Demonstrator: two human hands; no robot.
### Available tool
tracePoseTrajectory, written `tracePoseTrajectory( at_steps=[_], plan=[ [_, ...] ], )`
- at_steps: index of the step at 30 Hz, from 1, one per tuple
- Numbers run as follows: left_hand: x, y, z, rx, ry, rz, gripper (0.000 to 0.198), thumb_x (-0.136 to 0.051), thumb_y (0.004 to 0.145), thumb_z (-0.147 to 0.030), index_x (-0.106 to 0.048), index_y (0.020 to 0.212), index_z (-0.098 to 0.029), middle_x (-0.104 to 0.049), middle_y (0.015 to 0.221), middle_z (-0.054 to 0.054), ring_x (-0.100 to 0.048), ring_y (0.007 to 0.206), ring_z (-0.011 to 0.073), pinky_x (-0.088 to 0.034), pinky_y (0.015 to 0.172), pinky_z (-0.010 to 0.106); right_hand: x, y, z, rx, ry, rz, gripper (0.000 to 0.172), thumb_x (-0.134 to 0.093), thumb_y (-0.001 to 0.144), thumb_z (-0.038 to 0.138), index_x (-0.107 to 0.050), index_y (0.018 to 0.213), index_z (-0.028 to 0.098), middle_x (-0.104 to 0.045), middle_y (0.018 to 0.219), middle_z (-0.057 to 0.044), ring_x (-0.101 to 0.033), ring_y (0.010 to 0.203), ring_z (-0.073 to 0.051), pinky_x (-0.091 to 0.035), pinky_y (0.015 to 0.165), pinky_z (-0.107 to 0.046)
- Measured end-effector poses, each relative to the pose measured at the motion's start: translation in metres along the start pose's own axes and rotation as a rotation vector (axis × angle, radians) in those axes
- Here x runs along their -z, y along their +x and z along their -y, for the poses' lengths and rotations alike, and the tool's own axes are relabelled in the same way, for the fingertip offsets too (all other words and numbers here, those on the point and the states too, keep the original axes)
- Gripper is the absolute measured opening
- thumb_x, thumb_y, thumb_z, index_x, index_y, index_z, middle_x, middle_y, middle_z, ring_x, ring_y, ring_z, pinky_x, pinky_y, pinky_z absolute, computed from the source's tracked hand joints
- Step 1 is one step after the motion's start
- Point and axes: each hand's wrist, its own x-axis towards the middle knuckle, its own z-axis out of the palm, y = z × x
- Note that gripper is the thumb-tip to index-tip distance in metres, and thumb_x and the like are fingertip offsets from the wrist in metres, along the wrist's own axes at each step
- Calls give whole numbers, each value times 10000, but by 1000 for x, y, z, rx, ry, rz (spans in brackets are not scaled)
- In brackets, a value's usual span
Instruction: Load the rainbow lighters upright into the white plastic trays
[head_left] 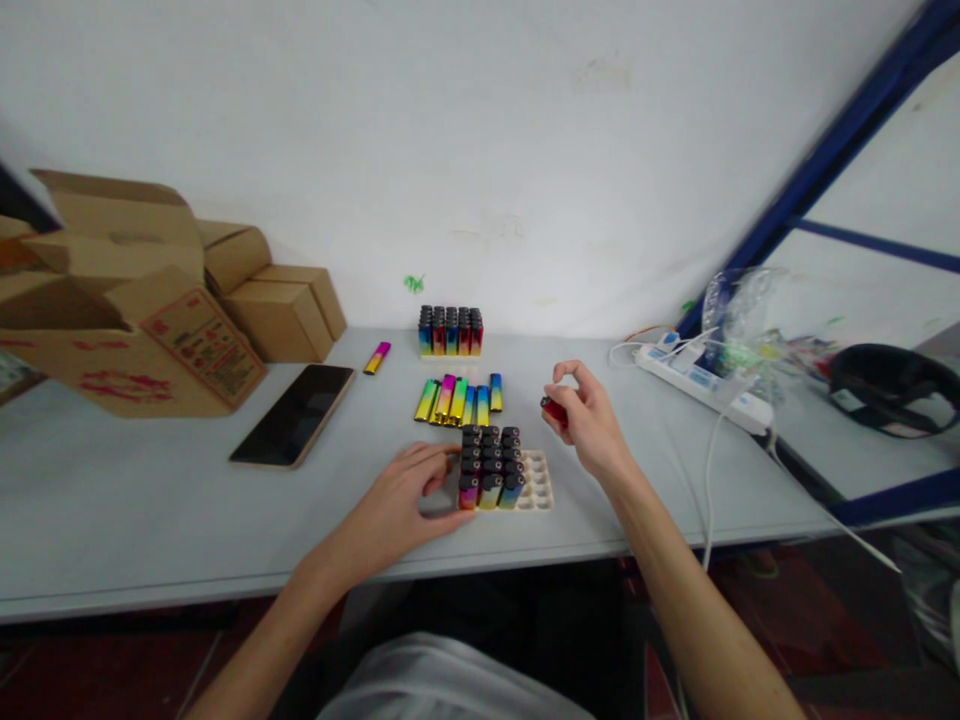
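Note:
My right hand (589,415) holds a red lighter (555,410) with a black top, above the table to the right of a pale moulded tray (538,482). My left hand (420,495) grips the tray's left end, thumb along the front and fingers round the back. Several lighters (490,470) with black tops stand upright in rows in the tray's left part, while the holes on its right side are bare. Behind the tray lies a loose group of shiny lighter sleeves or lighters (457,402) in green, pink, yellow and blue; their tops cannot be made out.
A full block of upright lighters (451,332) stands by the wall. One purple-yellow piece (377,358) lies apart. At left are a phone (294,415), an open carton (150,340) and smaller boxes (281,310). A power strip (705,385) with cables and a black strap (892,390) lie right.

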Motion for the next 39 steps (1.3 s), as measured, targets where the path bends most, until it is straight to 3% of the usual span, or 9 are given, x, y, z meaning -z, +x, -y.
tracePoseTrajectory(
  at_steps=[5, 9, 14, 19, 24, 30, 39],
  plan=[
    [0, -1, 0, 0, -13, -8, 454, -746, 853, -423, -349, 717, -249, -704, 1085, 49, -614, 1037, 263, -498, 894, 382, 3, 1, -2, -17, 13, 5, 303, -632, 755, 328, -369, 895, 274, -417, 433, 146, -282, 375, -59, -140, 401, -142],
    [1, -1, -1, 3, -7, -16, 462, -759, 839, -426, -351, 712, -251, -709, 1052, 48, -624, 1018, 267, -504, 879, 386, 8, 2, -3, -5, 7, 33, 328, -673, 836, 463, -416, 877, 264, -429, 483, 119, -281, 396, -63, -122, 401, -163],
    [0, -1, -2, -7, -9, -26, 441, -761, 841, -408, -372, 708, -249, -716, 1134, 57, -623, 1092, 271, -503, 932, 398, 19, 3, 0, -5, -70, 169, 475, -562, 932, 667, -596, 876, 197, -453, 642, 54, -360, 490, -77, -250, 443, -214],
    [0, -1, -1, -18, 5, -20, 445, -768, 841, -416, -378, 711, -248, -717, 1188, 62, -617, 1133, 276, -497, 959, 401, 29, 5, 3, 119, -282, 266, 403, -607, 966, 542, -712, 1013, 155, -570, 763, 2, -522, 663, -116, -427, 606, -256],
    [1, -1, -1, -2, -4, -15, 457, -763, 846, -404, -353, 713, -250, -716, 1155, 65, -619, 1086, 265, -500, 944, 398, 35, 2, 2, 115, -250, 362, 323, -756, 879, 445, -693, 1069, 191, -696, 940, -39, -666, 840, -160, -539, 761, -297],
    [2, -1, -3, 14, 4, -10, 470, -744, 846, -434, -335, 703, -253, -717, 1081, 66, -617, 1040, 273, -511, 905, 405, 37, 1, -2, 134, -436, 393, 321, -808, 828, 456, -651, 906, 188, -699, 779, -15, -708, 761, -179, -588, 695, -299],
    [1, -1, 2, -18, 19, -23, 470, -739, 860, -444, -334, 716, -253, -710, 1145, 64, -621, 1075, 264, -510, 899, 385, 33, 7, -14, 201, -396, 308, 371, -835, 779, 491, -665, 868, 175, -702, 864, -31, -741, 750, -185, -658, 664, -309]
  ],
)
